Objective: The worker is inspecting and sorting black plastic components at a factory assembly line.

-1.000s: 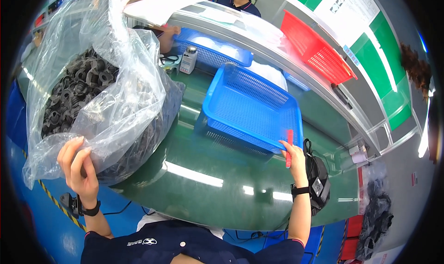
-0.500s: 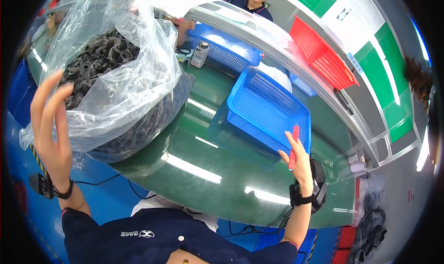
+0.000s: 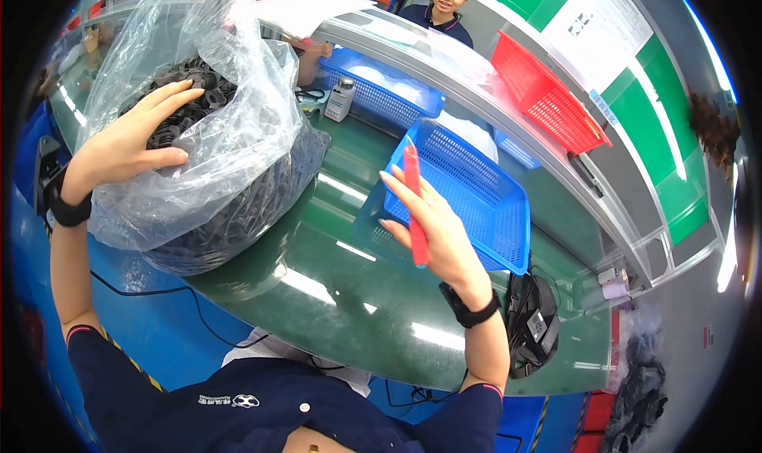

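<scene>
A big clear plastic bag [image 3: 230, 135] full of small black rubber parts [image 3: 238, 215] rests on the green table [image 3: 357, 302] at the left. My left hand [image 3: 131, 139] presses flat against the bag's side, fingers spread. My right hand [image 3: 432, 227] is raised over the table's middle and holds a slim red stick-like tool [image 3: 414, 207]. Just behind that hand lies a blue mesh basket [image 3: 476, 199], tilted on the table.
A second blue basket [image 3: 381, 92] and a small bottle [image 3: 340, 100] stand farther back. A red basket [image 3: 548, 96] sits on the shelf rail at the right. A person in dark blue faces me across the bench [image 3: 440, 8]. A black device [image 3: 532, 326] hangs at the table's right edge.
My left hand rose from the bag's lower edge and now lies flat on its side. My right hand lifted the red tool from the basket's corner toward the middle.
</scene>
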The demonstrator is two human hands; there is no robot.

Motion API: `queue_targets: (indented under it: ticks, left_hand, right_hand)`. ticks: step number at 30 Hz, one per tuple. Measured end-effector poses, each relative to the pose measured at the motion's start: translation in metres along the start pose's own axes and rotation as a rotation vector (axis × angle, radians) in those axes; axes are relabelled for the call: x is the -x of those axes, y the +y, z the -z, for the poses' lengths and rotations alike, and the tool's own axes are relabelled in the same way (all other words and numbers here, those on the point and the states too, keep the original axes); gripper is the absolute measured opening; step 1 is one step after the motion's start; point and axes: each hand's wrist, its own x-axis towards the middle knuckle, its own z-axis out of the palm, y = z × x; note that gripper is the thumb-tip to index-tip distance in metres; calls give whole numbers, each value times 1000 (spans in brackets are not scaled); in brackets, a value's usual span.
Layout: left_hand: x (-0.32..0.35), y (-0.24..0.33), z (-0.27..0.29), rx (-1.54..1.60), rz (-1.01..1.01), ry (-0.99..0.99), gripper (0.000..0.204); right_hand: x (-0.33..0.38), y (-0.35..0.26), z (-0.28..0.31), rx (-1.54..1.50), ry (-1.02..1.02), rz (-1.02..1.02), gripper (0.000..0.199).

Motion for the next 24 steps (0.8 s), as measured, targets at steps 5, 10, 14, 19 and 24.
queue_targets:
  ticks: [5, 10, 14, 19, 24]
  left_hand:
    - [-28, -30, 16, 302, 102, -119, 52]
    - [-45, -46, -17, -13, 1, 3, 73]
    - [-48, -44, -36, -12, 15, -3, 84]
    - [-41, -35, -21, -27, -14, -81, 85]
    - [-47, -27, 2, 25, -10, -42, 84]
  right_hand:
    - [-21, -12, -25, -162, 53, 106, 66]
    - [-34, -20, -35, -82, 38, 182, 69]
    - [-45, -22, -31, -169, 75, 175, 68]
    - [-67, -34, -36, -145, 153, 316, 68]
    - [-83, -45, -49, -76, 83, 411, 66]
